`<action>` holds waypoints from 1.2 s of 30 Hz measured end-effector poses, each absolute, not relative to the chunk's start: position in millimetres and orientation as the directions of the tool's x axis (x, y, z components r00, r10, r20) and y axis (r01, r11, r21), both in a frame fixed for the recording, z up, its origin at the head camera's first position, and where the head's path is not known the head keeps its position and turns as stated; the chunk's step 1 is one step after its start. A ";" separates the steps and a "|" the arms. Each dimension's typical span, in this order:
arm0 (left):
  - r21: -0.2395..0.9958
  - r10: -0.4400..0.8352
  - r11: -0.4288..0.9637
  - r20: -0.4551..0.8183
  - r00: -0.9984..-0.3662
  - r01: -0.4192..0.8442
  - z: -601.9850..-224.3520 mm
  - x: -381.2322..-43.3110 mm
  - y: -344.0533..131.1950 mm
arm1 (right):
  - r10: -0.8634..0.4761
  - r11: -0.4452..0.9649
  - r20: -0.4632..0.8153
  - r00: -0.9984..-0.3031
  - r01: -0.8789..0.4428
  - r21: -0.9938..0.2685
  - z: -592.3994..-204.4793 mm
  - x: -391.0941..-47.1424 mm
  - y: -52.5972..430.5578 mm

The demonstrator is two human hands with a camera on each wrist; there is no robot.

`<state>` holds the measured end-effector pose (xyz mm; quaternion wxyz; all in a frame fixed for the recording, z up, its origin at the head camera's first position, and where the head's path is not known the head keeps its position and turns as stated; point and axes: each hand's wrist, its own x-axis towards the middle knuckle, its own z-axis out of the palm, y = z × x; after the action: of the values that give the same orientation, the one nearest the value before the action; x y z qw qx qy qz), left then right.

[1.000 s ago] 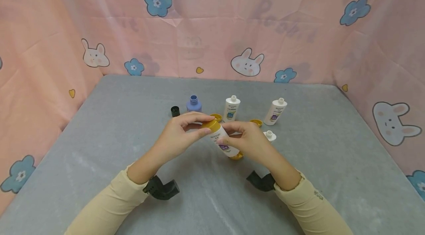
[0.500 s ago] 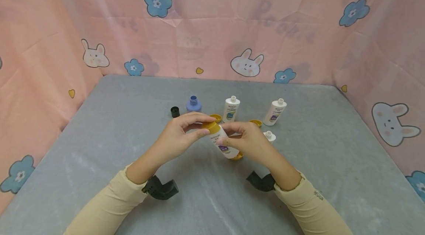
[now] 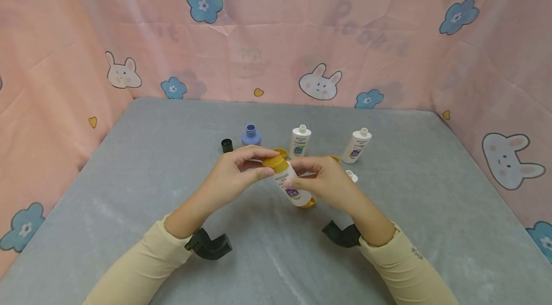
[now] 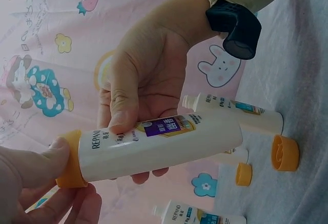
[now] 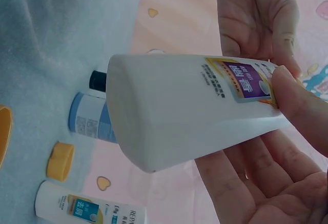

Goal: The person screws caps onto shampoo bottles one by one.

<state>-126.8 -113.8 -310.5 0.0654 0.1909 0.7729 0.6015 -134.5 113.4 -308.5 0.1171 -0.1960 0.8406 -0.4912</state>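
Held tilted above the grey table is a white shampoo bottle with a purple label, its capped end pointing up and left. My left hand pinches the yellow cap between thumb and fingers. My right hand grips the bottle's body, its thumb on the label side and its fingers behind. In the left wrist view the cap sits on the bottle's neck end, and no neck shows below it. The right wrist view has the white base of the bottle nearest, with the cap hidden behind the right thumb.
Behind the hands stand an uncapped blue bottle and uncapped white bottles. Another white bottle is mostly hidden by the right hand. A black cap and yellow caps lie about.
My right hand and wrist have shifted slightly to the right and turned a little, covering more of the bottle and cap behind. The left hand stays on the cap.
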 end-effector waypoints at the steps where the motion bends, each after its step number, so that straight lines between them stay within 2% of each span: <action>1: 0.954 0.376 0.202 0.132 -0.917 0.220 -310.6 -126.8 -113.9 | -0.446 0.441 -0.006 -0.895 -0.215 -0.871 -308.6 -134.7 113.5; 27: 0.914 0.422 0.198 0.245 -0.873 0.353 -311.0 -126.4 -116.0 | -0.534 0.424 -0.025 -0.845 -0.242 -0.873 -306.7 -135.5 116.1; 36: 0.907 0.487 0.139 0.286 -0.825 0.396 -313.7 -129.7 -119.2 | -0.584 0.385 -0.040 -0.811 -0.233 -0.893 -309.1 -137.9 118.9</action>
<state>-129.7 -119.2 -313.7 0.0387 0.2931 0.7537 0.5869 -137.9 118.9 -309.1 0.1773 -0.2512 0.8130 -0.4945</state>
